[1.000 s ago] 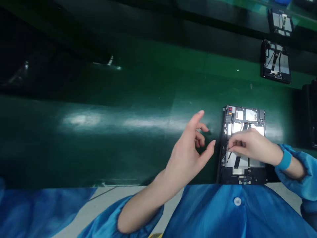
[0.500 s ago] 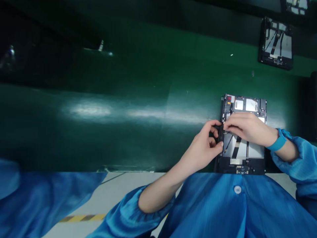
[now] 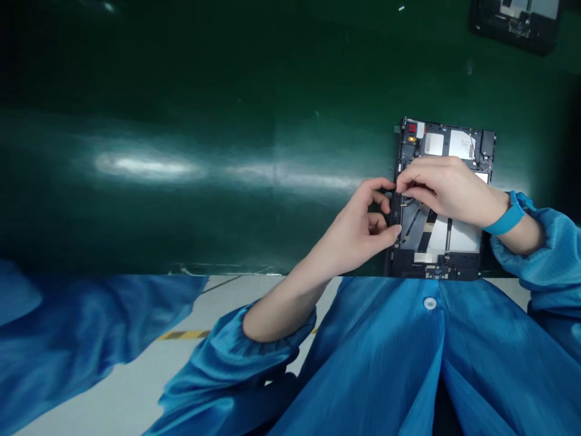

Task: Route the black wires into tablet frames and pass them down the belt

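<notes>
An opened tablet (image 3: 458, 142), black frame with silver plates and black ribbon cables inside, lies on the green belt (image 3: 227, 151) near its front edge. My left hand (image 3: 363, 230) grips the tablet's left edge, thumb and fingers curled round the frame. My right hand (image 3: 447, 184), with a blue wrist strap, lies over the tablet's upper middle. Its fingertips are pinched together at the left edge of the frame, on something too small to make out. Both hands meet at that spot.
Another opened tablet (image 3: 515, 21) lies at the far right of the belt, partly cut by the top of the picture. Blue smock sleeves and front fill the lower picture. Pale floor with a yellow-black stripe (image 3: 184, 334) shows below the belt's edge.
My left hand went from hovering open left of the tablet to gripping its left edge. My right hand slid up towards the frame's upper left. The view tipped downward.
</notes>
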`<action>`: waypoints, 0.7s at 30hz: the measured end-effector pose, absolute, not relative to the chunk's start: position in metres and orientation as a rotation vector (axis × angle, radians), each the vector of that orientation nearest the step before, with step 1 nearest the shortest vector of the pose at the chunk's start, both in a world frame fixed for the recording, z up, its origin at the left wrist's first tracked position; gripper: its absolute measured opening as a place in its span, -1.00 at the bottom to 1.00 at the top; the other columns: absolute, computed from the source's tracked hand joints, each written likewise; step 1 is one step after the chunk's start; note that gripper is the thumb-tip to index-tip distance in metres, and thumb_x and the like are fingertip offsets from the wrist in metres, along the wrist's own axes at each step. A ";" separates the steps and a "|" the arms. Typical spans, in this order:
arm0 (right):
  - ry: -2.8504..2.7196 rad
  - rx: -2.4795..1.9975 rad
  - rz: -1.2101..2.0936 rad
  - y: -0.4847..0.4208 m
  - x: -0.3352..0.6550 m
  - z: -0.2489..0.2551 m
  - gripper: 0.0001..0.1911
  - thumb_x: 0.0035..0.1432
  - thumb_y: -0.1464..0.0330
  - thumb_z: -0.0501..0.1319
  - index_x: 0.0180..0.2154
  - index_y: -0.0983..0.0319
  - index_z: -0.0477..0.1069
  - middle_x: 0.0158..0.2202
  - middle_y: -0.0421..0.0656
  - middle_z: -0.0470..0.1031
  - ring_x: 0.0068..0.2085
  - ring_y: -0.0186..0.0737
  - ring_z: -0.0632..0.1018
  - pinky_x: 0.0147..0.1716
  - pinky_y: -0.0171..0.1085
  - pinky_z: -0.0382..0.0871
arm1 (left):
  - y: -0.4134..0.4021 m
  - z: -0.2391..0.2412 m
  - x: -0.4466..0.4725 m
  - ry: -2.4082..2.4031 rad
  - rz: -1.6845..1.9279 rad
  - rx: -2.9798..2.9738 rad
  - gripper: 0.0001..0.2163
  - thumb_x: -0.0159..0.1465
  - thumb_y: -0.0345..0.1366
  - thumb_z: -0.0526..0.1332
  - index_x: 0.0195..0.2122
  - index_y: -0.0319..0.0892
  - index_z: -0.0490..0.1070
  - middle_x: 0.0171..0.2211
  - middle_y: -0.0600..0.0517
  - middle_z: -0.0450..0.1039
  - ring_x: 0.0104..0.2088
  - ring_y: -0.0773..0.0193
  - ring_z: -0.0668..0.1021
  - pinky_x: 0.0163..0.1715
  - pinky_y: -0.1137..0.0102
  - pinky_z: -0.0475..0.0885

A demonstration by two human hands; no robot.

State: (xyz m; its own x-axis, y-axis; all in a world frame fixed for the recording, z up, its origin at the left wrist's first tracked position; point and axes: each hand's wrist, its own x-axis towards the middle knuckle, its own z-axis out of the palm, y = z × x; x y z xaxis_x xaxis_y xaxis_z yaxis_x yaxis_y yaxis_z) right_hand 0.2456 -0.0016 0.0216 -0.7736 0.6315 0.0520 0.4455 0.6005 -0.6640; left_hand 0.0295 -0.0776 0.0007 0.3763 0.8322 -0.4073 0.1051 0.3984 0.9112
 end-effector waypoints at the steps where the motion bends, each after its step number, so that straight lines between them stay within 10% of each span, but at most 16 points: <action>1: -2.545 -0.877 0.950 -0.002 0.246 0.022 -0.79 0.40 0.53 0.14 -0.15 0.22 0.54 -0.20 -0.14 0.59 -0.17 -0.19 0.56 -0.13 -0.21 0.41 | -0.078 0.001 0.030 1.102 0.599 1.075 -0.44 0.16 -0.37 0.35 0.17 0.00 0.22 -0.14 0.12 0.28 -0.52 0.54 0.40 -0.51 0.48 0.35; 21: -2.548 -0.887 0.937 0.006 0.246 0.024 -0.80 0.40 0.50 0.16 -0.18 0.21 0.57 -0.22 -0.12 0.59 -0.18 -0.15 0.56 -0.11 -0.19 0.43 | -0.053 -0.002 0.043 1.223 0.734 1.093 -0.72 0.11 -0.40 0.33 -0.20 -0.13 0.29 -0.34 0.16 0.34 -0.39 0.41 0.45 -0.37 0.47 0.43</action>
State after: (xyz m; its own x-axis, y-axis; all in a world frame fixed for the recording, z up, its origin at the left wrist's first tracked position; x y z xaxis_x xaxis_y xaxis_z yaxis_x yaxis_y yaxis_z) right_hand 0.2464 0.0063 0.0238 -0.7706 0.6352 0.0514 0.4505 0.6001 -0.6610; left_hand 0.0434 -0.0533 -0.0023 0.2286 0.9049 -0.3590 0.1089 0.3427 0.9331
